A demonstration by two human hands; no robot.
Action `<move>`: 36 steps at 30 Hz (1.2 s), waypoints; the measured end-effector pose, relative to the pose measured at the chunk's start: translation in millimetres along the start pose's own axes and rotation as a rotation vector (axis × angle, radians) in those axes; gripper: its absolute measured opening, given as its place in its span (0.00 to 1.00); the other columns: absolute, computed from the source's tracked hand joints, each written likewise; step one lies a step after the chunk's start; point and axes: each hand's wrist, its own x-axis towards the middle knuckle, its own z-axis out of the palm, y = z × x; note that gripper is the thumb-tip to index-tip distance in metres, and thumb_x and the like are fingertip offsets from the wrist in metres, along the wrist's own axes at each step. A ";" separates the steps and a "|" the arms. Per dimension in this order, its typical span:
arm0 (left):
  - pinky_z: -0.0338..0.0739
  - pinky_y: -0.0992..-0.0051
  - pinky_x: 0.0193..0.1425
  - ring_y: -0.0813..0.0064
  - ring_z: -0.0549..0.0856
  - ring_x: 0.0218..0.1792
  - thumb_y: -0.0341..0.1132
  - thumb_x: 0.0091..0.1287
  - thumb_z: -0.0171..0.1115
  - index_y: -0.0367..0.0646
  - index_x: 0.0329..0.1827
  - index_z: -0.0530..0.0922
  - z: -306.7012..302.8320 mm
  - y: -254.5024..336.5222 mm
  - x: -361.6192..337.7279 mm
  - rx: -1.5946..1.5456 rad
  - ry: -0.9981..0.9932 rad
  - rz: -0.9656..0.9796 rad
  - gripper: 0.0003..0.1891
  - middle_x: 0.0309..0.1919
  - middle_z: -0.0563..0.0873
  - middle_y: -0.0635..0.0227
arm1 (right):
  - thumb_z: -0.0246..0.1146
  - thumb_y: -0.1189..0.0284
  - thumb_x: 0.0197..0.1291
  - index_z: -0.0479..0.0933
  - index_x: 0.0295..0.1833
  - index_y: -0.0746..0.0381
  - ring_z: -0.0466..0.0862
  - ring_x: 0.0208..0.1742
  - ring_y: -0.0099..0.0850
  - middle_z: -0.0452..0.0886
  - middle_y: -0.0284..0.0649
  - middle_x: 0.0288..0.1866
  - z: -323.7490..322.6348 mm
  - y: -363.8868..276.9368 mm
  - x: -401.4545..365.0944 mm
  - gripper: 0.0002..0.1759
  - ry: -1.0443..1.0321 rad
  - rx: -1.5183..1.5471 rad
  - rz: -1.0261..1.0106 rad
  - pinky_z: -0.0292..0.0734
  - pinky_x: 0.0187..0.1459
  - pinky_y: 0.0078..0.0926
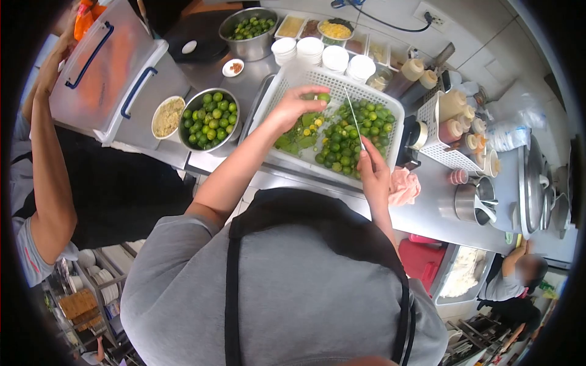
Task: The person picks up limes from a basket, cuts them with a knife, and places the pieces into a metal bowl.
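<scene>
My left hand [297, 108] pinches a small green lime [324, 97] over the left half of a white perforated basket [395, 137]. My right hand [373, 172] grips a knife [352, 116], its thin blade pointing away from me above the fruit. Whole green limes [354, 143] fill the basket's right side. Under my left hand lie green leaves [299, 142] and cut yellow-green pieces [312, 123]. Just left of the basket, a steel bowl [234, 135] holds more limes.
Beside that bowl sits a tub of pale crumbly food [168, 117]. Stacked white cups [310, 50] and another steel bowl of limes [247, 40] stand behind. Sauce bottles [453, 105] and a pink cloth [404, 186] are on the right. At left, another person's arm [52, 158] reaches near a lidded plastic box [122, 73].
</scene>
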 end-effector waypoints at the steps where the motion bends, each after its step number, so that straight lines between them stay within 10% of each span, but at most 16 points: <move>1: 0.76 0.77 0.49 0.78 0.80 0.43 0.25 0.57 0.64 0.39 0.50 0.78 0.4 6.1 -10.9 -0.124 -0.006 0.017 0.16 0.46 0.80 0.67 | 0.56 0.73 0.64 0.73 0.59 0.62 0.69 0.30 0.13 0.78 0.28 0.36 2.4 -6.3 -1.6 0.18 -0.044 -0.002 0.088 0.65 0.32 0.11; 6: 0.75 0.77 0.50 0.79 0.80 0.42 0.26 0.59 0.63 0.36 0.48 0.78 6.1 21.0 -32.1 -0.052 0.087 0.074 0.14 0.44 0.81 0.67 | 0.56 0.73 0.64 0.73 0.58 0.64 0.72 0.41 0.15 0.79 0.33 0.48 19.4 -7.7 -4.0 0.17 -0.108 -0.041 0.002 0.68 0.42 0.12; 8: 0.75 0.77 0.50 0.79 0.80 0.41 0.26 0.59 0.63 0.36 0.48 0.78 8.3 19.4 -32.8 -0.037 0.092 0.089 0.14 0.44 0.81 0.67 | 0.54 0.70 0.65 0.72 0.61 0.60 0.66 0.26 0.13 0.69 0.26 0.25 19.4 -7.7 -2.7 0.19 -0.100 -0.100 -0.049 0.60 0.28 0.10; 18: 0.75 0.79 0.48 0.79 0.80 0.41 0.26 0.58 0.65 0.35 0.47 0.78 20.8 24.7 -36.3 -0.073 0.012 0.147 0.14 0.41 0.82 0.67 | 0.53 0.68 0.67 0.72 0.61 0.59 0.63 0.22 0.12 0.68 0.25 0.22 6.9 14.0 12.0 0.19 0.030 -0.044 0.055 0.56 0.24 0.10; 25: 0.74 0.80 0.46 0.82 0.79 0.40 0.25 0.57 0.65 0.36 0.47 0.78 18.5 25.1 -29.4 -0.039 0.098 0.195 0.14 0.38 0.81 0.71 | 0.55 0.73 0.64 0.73 0.58 0.65 0.78 0.51 0.27 0.79 0.44 0.54 19.3 -8.7 -1.5 0.17 -0.016 -0.128 -0.094 0.69 0.53 0.22; 36: 0.75 0.83 0.40 0.84 0.80 0.36 0.24 0.57 0.64 0.36 0.43 0.78 21.2 9.3 -27.0 0.148 0.165 0.233 0.11 0.38 0.81 0.70 | 0.56 0.73 0.64 0.75 0.56 0.64 0.81 0.48 0.29 0.81 0.46 0.49 21.4 -22.2 0.4 0.16 -0.018 -0.203 -0.118 0.71 0.51 0.23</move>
